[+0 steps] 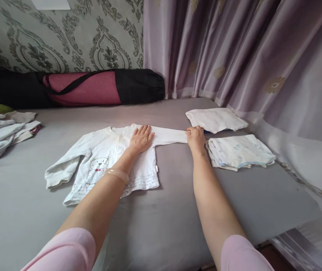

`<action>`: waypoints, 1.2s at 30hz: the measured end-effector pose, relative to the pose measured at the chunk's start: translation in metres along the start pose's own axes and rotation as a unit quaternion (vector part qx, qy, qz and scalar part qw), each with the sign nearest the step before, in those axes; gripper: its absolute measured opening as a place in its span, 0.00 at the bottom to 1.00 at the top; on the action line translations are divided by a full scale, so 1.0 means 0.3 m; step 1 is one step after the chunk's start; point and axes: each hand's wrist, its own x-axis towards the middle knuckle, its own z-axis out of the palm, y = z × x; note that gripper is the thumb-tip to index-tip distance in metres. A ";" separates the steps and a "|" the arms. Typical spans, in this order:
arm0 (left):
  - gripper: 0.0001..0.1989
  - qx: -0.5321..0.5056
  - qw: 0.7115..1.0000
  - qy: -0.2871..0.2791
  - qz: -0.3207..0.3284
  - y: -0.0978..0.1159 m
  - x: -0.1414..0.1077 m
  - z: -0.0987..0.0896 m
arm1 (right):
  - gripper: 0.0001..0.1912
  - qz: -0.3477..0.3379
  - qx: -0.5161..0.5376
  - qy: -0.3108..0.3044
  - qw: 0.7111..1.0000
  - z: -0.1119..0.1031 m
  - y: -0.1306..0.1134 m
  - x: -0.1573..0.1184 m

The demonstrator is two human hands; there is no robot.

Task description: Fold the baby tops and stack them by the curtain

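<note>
A small white long-sleeved shirt (112, 150) with a bear drawing lies spread on the grey bed surface. My left hand (142, 138) rests flat on its upper part, near the shoulder, fingers stretched out. My right hand (196, 138) is closed on the cuff of the sleeve that points right, which is drawn out straight. The other sleeve lies bent toward the lower left. My left forearm hides part of the shirt's front and hem.
Folded white clothing (215, 119) and a folded patterned stack (241, 151) lie right of my right hand. Loose clothes (2, 131) are heaped at the far left. A black and pink long bag (84, 88) lies along the wall. Purple curtains (194, 45) hang at the right.
</note>
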 end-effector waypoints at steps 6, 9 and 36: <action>0.29 -0.027 1.000 -0.013 0.001 0.009 -0.012 -0.059 | 0.15 -0.012 -0.049 0.018 0.999 -0.009 -0.046 0.003; 0.24 0.005 0.999 0.028 0.019 0.043 -0.082 -0.111 | 0.16 -0.022 -0.035 0.037 0.998 -0.024 -0.081 0.011; 0.07 -0.026 0.995 -0.095 0.030 0.239 -0.534 -0.164 | 0.16 -0.079 0.054 -0.128 0.987 -0.005 -0.124 0.048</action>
